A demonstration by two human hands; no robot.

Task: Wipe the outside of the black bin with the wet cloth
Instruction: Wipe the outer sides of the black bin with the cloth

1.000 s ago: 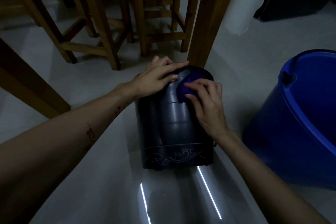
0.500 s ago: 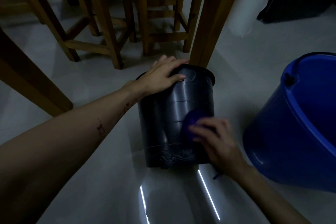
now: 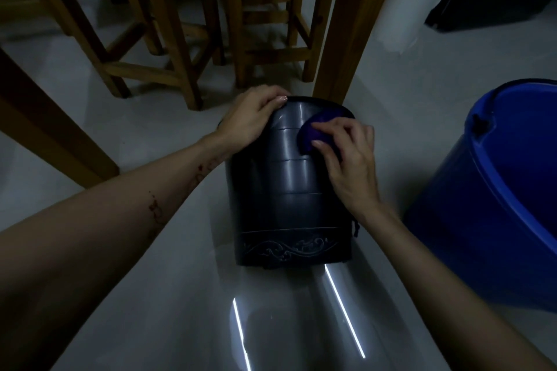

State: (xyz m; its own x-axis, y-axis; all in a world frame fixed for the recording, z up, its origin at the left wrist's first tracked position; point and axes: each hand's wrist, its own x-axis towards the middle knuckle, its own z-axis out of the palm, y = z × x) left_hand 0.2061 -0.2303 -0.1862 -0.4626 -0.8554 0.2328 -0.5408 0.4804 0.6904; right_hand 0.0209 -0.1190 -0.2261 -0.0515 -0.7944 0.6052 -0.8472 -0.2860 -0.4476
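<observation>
Black ribbed plastic bin (image 3: pixel 289 184) stands on the pale tiled floor (image 3: pixel 168 295) beside a wooden table leg (image 3: pixel 346 24). The left hand (image 3: pixel 250 120) clamps its rim while the right hand (image 3: pixel 349 156) presses a bunched purple wet cloth (image 3: pixel 310 135) high on the wall. A good pass probably needs firm, overlapping strokes down to the patterned base, turning the bin between them.

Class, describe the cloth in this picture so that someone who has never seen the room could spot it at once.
Find the black bin on the pale floor, in front of the wooden table leg. Near its top, on the right side, the right hand presses a small cloth against the wall. It is the only purple thing, darker than the big blue bucket.
</observation>
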